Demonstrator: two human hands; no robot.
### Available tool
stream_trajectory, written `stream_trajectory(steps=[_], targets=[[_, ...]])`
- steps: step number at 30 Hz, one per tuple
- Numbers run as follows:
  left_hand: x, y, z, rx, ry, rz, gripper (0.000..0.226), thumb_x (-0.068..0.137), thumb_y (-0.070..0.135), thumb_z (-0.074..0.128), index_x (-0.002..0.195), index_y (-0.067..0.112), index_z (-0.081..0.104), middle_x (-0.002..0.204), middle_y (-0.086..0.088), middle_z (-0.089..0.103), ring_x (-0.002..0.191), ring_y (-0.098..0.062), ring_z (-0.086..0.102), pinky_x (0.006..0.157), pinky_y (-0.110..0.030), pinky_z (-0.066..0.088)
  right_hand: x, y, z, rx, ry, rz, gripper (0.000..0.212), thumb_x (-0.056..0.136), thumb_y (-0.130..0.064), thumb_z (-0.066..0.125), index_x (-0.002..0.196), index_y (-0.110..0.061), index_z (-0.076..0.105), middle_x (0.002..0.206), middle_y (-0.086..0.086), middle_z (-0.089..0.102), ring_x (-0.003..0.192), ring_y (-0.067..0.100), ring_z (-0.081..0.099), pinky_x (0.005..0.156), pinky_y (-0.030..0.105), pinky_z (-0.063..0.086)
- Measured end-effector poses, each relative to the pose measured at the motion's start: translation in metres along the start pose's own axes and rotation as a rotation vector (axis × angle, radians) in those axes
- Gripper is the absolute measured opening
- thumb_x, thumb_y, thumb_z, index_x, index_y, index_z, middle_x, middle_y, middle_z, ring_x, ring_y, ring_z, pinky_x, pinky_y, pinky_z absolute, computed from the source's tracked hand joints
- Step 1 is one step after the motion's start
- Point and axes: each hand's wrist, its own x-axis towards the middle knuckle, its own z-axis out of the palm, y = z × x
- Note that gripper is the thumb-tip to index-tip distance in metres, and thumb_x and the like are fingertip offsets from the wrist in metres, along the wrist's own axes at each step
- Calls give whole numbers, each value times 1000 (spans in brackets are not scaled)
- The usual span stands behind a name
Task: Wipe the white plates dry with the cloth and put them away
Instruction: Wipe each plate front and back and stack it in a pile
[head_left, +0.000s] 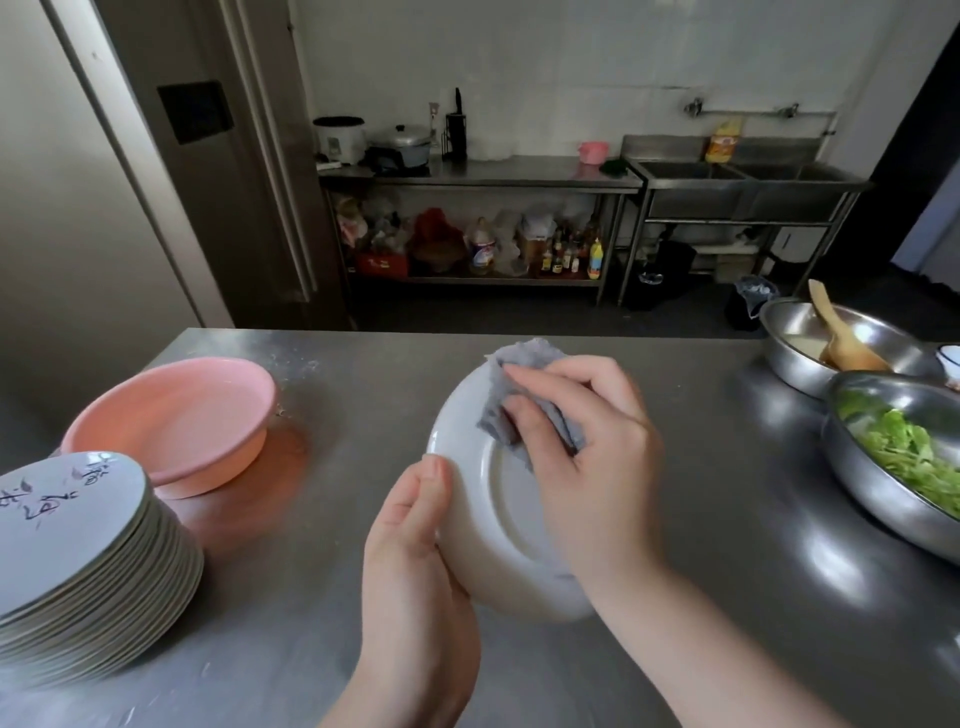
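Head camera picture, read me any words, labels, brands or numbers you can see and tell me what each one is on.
No text here can be read for certain.
Top plate of the plate stack: dark brush-style characters, too blurred to read.
Red box on the far shelf: pale lettering, too small to read.
Large bottle on that shelf: label blurred.
Yellow bottle by the sink: label blurred.
White plate being wiped: no text visible.

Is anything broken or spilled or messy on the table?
Nothing looks broken or spilled. The left hand holds the white plate bottom-up while the right hand presses the grey cloth on it. The plate stack leans slightly, and the counter looks smudged.
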Motion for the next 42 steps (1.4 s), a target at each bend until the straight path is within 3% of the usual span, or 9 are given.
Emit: stream_trajectory(steps=[6, 13, 17, 21, 29, 32, 35, 39, 42], targets=[[-1, -5, -6, 62, -9, 101, 23, 87, 31, 59, 86, 13, 73, 86, -16, 68, 79, -22, 59, 63, -26, 46, 8, -10, 0, 8, -269, -177, 16, 82, -16, 70, 96, -21, 76, 91, -6, 59, 89, 14, 53, 84, 20, 42], [13, -20, -32, 207, 5, 69, 30, 88, 38, 59, 84, 9, 69, 80, -6, 66, 72, -16, 57, 64, -31, 43, 11, 39, -18, 119, -197, 403, 16, 84, -9, 70, 90, -23, 76, 91, -9, 63, 86, -2, 61, 75, 5, 41], [28, -37, -55, 564, -37, 220, 29, 89, 39, 54, 74, 16, 63, 67, 8, 57, 63, -7, 49, 56, -15, 38, -26, 63, -31, 177, -50, 575, 21, 82, -10, 72, 81, -30, 75, 88, -7, 66, 77, -2, 65, 69, 5, 43], [44, -63, -87, 1114, -194, 402, 33, 94, 41, 48, 71, 18, 50, 64, 8, 40, 61, -10, 40, 55, -21, 31, -72, 80, -29, 134, -66, 711, 26, 81, -7, 73, 77, -33, 73, 87, -7, 66, 74, -4, 64, 67, 4, 42], [93, -103, -128, 1552, -382, 691, 16, 88, 19, 61, 76, 11, 68, 69, 2, 64, 59, -24, 62, 46, -26, 47, -103, 88, -11, 169, -105, 800, 24, 81, -3, 73, 77, -27, 74, 85, -4, 64, 72, -2, 62, 67, 5, 41], [118, -115, -131, 1595, -449, 695, 27, 92, 26, 54, 77, 12, 70, 71, 1, 67, 64, -24, 65, 55, -28, 52, -102, 91, -8, 167, -77, 799, 25, 80, -1, 73, 76, -26, 73, 82, -5, 64, 72, -1, 62, 66, 4, 41], [145, -130, -130, 1603, -553, 737, 7, 84, 14, 70, 80, 11, 74, 82, 1, 73, 71, -23, 70, 79, -39, 58, -105, 95, -5, 135, -63, 807, 29, 80, -1, 73, 75, -29, 73, 80, -3, 63, 67, 0, 61, 63, 5, 41], [170, -153, -138, 1664, -723, 520, 23, 94, 15, 62, 116, 15, 72, 122, 3, 68, 117, -15, 62, 113, -44, 29, -111, 99, -2, 113, -54, 816, 32, 80, 3, 72, 74, -29, 72, 82, 2, 63, 63, -1, 61, 58, 5, 41], [175, -167, -140, 1694, -790, 396, 30, 100, 17, 50, 128, 15, 64, 136, 4, 59, 134, -16, 47, 118, -39, 12, -115, 101, -2, 91, -59, 820, 33, 79, 2, 73, 75, -30, 72, 80, -4, 62, 69, 0, 62, 64, 6, 41]])
